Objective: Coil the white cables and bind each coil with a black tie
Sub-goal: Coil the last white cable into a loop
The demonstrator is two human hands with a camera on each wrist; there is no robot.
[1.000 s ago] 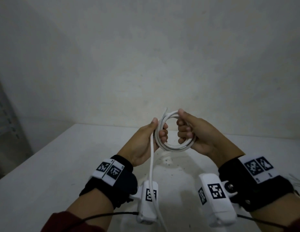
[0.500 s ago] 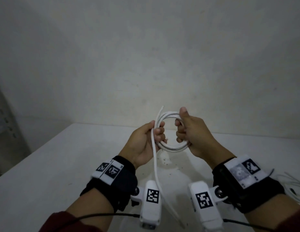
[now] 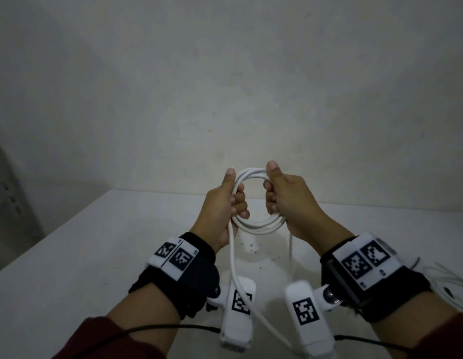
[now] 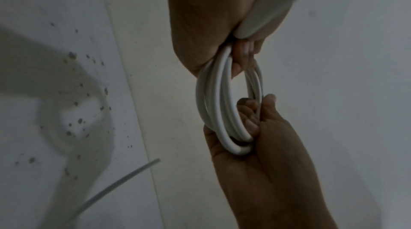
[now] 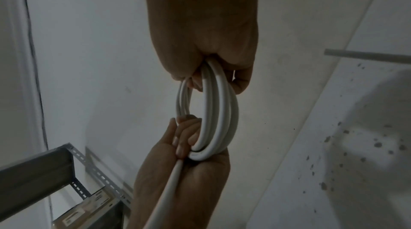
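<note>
A white cable coil [image 3: 258, 225] of several loops hangs in the air above the table, held between both hands. My left hand [image 3: 225, 203] grips its left side, fingers curled through the ring. My right hand [image 3: 284, 195] grips the right side, thumb up over the top. The loose tail [image 3: 233, 260] drops from the left hand toward me, past the wrist camera. In the left wrist view the coil [image 4: 219, 102] runs from my left hand [image 4: 224, 27] down to my right hand [image 4: 262, 138]. The right wrist view shows the coil [image 5: 219, 109] the same way, the tail [image 5: 169, 190] leaving below. No black tie is visible.
The white table [image 3: 70, 260] carries dark specks [image 3: 253, 248] under the coil. More white cables [image 3: 447, 278] lie at the right edge. A plain wall stands behind. A metal shelf frame [image 5: 44, 167] shows at the lower left of the right wrist view.
The hands have drawn apart to opposite sides of the coil. The left hand has gone from feeding the tail to gripping the ring. Both hands sit slightly lower and nearer me.
</note>
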